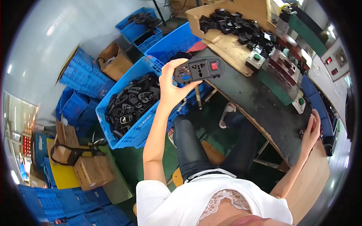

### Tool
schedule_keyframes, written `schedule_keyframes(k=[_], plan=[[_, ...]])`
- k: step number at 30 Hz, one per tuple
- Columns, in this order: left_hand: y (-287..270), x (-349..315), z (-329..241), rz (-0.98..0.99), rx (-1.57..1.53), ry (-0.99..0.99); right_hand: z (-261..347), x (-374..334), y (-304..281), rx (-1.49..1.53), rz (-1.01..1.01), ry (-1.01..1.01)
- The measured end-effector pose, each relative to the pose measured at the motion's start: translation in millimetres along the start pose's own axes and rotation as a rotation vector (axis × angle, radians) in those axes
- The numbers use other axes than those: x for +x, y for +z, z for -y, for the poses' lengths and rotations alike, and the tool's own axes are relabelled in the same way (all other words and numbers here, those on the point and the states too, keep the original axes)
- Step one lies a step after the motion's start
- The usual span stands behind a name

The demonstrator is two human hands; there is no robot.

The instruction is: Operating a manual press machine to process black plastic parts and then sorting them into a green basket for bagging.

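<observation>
Raised over the blue basket's side, my left hand (171, 84) grips a black plastic socket panel (205, 69) with rounded ends. Its thumb lies along the lower edge and its fingers along the upper edge. A red rocker switch (214, 66), socket holes, vent slots and a small blue part show on the panel's face. Far to the right, my right hand (312, 130) rests at the table edge beside a blue tray (318, 101). Its fingers are stretched and slightly bent, with no held thing visible. A small dark item (301, 132) lies by its fingertips.
A large blue basket (113, 141) full of black plastic housings (130, 101) stands to the left. On the dark worktable (260, 103) are a cardboard tray (215, 40) of black parts and a press fixture (281, 73) with green-button boxes. Cartons (92, 173) and blue crates stand farther left.
</observation>
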State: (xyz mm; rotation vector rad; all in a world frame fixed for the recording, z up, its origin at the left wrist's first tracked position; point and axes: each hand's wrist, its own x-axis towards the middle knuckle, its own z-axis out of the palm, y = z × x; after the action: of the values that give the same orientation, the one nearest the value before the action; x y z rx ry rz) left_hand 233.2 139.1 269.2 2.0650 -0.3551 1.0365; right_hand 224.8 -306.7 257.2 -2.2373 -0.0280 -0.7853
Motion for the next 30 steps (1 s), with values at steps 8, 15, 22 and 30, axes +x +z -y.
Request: schedule_keyframes(k=[8, 15, 22, 30], plan=[[3.5, -7.0, 48.4, -0.076, 0.118, -0.116, 87.8, -79.1, 61.2, 0.233, 0.452, -0.528], [20.6, 36.1, 183.5, -0.145, 0.28, -0.543, 99.1, -106.6, 75.8, 0.356, 0.561, -0.468], [57.3, -33.2, 122.9, -0.287, -0.257, -0.44, 82.1, -113.2, 63.2, 0.276, 0.499, -0.376], [100.3, -195.8, -15.5, 0.349, -0.515, -0.752, 72.5, -53.3, 43.2, 0.034, 0.229, -0.531]])
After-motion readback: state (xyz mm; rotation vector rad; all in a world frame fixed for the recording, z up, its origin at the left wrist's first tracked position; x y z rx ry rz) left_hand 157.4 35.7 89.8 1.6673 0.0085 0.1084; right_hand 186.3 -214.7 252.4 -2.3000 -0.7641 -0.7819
